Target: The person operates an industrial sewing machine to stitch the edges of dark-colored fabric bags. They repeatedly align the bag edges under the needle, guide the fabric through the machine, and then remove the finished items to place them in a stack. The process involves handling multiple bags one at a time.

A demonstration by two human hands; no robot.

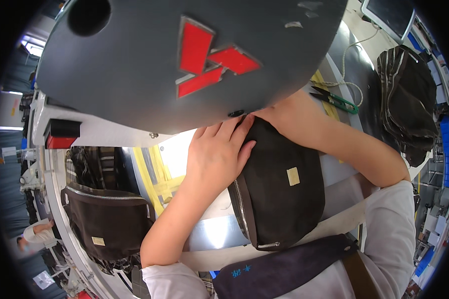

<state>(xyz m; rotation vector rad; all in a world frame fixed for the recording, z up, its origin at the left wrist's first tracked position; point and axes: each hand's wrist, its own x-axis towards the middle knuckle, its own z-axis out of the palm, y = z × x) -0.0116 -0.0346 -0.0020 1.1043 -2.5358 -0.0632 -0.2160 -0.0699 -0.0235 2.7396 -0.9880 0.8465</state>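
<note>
A dark brown fabric bag piece with a silver zipper along its left side lies under the machine head, a small yellow tag on it. My left hand rests on its upper left edge, fingers stretched out and thumb on the cloth. On the far right of the piece, my right hand reaches under the dark grey sewing machine head. That head hides the right hand's fingertips, the needle area and the far end of the cloth.
Green-handled thread snips lie beyond my right forearm. A similar bag piece hangs at the left edge; more dark bags are stacked at the right. Yellow tape marks the worktable. A screen stands at the far right.
</note>
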